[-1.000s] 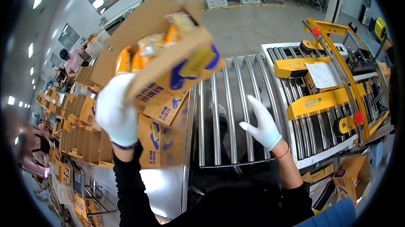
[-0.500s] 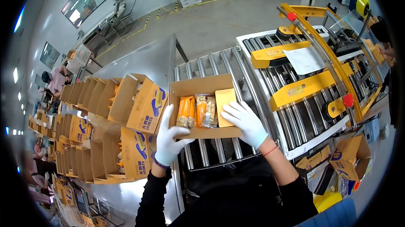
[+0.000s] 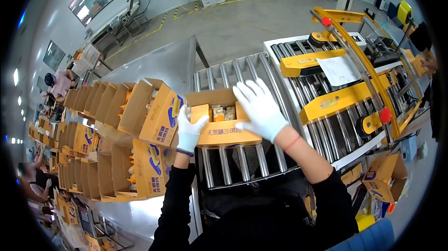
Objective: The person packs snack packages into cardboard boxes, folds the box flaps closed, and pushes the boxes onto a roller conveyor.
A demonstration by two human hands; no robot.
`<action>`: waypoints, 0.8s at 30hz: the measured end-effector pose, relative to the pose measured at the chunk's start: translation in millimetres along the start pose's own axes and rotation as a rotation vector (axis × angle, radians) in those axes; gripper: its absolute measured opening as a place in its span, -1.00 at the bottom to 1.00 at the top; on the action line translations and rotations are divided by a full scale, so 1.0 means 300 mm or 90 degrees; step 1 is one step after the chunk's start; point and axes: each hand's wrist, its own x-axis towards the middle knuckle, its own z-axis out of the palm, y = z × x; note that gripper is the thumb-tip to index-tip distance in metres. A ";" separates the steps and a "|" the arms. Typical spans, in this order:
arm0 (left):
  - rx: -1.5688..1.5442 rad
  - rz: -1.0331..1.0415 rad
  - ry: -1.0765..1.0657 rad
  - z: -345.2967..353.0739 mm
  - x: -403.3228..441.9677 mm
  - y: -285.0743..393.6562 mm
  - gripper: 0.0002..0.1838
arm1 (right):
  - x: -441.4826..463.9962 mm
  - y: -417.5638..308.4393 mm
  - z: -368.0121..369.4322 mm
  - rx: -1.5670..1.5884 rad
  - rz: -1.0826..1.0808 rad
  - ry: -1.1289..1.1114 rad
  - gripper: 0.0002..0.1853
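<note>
A cardboard box (image 3: pixel 219 137) with blue lettering on its front flap stands on the roller conveyor in front of me. Its left flap (image 3: pixel 199 111) and right flap are folded inward, and its back flap stands up. Wrapped snack packets (image 3: pixel 223 113) show through the gap between them. My left hand (image 3: pixel 189 132), in a white glove, grips the box's left side, thumb over the front left corner and fingers along the outside. Above the right side, my gloved right hand (image 3: pixel 261 111) has its fingers stretched and spread, its thumb at the front flap; it covers most of the right flap.
Rows of open filled boxes (image 3: pixel 151 113) stand on the metal table (image 3: pixel 172 59) to my left. On the right is a roller machine with yellow guides (image 3: pixel 336 99) and a paper sheet (image 3: pixel 339 71). An open box (image 3: pixel 385 176) lies low right. Other people work at far left.
The box's left flap has come down inward and its front flap now shows its printed face. My right hand has risen off the right flap with fingers spread; my left has moved slightly up.
</note>
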 end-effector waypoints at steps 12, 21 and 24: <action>-0.507 -0.145 -0.283 0.460 0.020 0.345 -0.44 | -0.078 0.224 0.075 -0.124 0.111 -0.103 0.23; 0.358 0.110 0.002 -0.272 0.094 0.109 -0.25 | -0.160 0.399 0.071 -0.209 0.220 0.012 -0.22; 0.676 -0.189 -0.209 -0.486 0.130 -0.108 -0.37 | -0.168 0.445 0.092 -0.193 0.217 0.064 -0.35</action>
